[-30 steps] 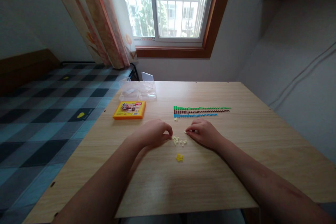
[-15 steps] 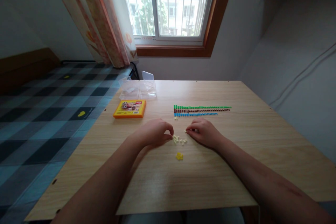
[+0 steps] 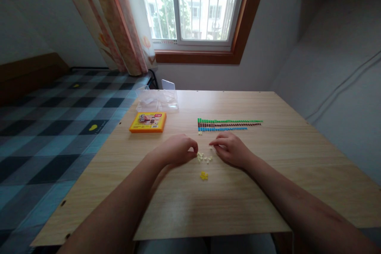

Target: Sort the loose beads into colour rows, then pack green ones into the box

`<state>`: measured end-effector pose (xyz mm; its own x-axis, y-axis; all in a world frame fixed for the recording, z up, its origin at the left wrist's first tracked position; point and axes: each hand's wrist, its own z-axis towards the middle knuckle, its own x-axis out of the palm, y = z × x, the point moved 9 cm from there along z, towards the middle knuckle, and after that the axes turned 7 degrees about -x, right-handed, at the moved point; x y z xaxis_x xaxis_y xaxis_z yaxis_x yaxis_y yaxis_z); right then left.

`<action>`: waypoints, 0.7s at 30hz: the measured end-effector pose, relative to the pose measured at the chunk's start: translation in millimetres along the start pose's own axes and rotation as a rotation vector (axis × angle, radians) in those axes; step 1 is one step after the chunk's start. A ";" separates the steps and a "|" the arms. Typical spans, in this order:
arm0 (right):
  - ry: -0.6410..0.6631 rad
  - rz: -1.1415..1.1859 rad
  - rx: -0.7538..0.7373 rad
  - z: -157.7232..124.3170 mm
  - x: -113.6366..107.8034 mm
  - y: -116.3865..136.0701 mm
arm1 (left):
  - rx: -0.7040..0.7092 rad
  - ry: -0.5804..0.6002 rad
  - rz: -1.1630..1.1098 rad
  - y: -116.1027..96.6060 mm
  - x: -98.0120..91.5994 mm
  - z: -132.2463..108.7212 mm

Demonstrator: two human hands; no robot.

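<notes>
While the left hand (image 3: 178, 149), fingers nearly together, grip unclear, borders the cream pieces (image 3: 200, 158) and the right hand (image 3: 230, 147) has its slightly apart, a sideways knock could scatter them.

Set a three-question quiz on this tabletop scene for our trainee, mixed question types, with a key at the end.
1. True or false: in the picture, the row of small blue rectangular pieces appears above the row of small green rectangular pieces.

2. What colour is the small heap just below the scattered, pale cream, blocky little pieces?
A) Blue
B) Brown
C) Bright yellow

3. Short answer: which of the person's hands is nearer the flat, rectangular yellow-and-orange box?

Key:
1. False; the blue row is below the green.
2. C.
3. The left hand.
</notes>
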<state>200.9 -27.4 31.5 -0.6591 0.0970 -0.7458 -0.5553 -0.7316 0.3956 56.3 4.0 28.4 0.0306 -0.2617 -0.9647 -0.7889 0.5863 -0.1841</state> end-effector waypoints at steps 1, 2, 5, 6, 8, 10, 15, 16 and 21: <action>-0.001 -0.001 0.004 0.1 -0.3 -0.4 | -0.007 0.001 0.005 0.8 0.0 0.1; -0.002 -0.001 0.009 0.1 -0.6 -0.8 | -0.012 -0.002 0.012 2.2 -0.3 0.2; -0.007 0.010 0.029 -0.1 -0.7 -2.5 | -0.016 -0.041 0.018 8.7 -3.5 1.4; -0.007 0.014 0.036 -0.2 -0.4 -3.4 | -0.015 -0.057 0.011 11.2 -4.9 1.9; -0.005 0.020 0.045 -0.8 0.7 -5.2 | -0.007 -0.077 -0.005 15.5 -7.0 2.8; 0.001 0.021 0.048 -1.4 2.0 -6.9 | -0.003 -0.086 -0.014 18.4 -7.9 3.7; 0.008 0.011 0.048 -2.2 3.0 -9.1 | -0.018 -0.116 -0.016 19.6 -8.2 5.0; 0.009 0.013 0.049 -2.2 3.1 -9.2 | -0.024 -0.117 -0.018 19.3 -7.9 5.1; 0.012 0.025 0.071 -1.6 3.5 -9.3 | -0.039 -0.087 -0.012 15.6 -5.3 4.4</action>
<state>204.5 -21.3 24.3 -0.6677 0.0709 -0.7410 -0.5735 -0.6836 0.4514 46.5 17.9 29.8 0.0920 -0.2004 -0.9754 -0.8116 0.5524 -0.1900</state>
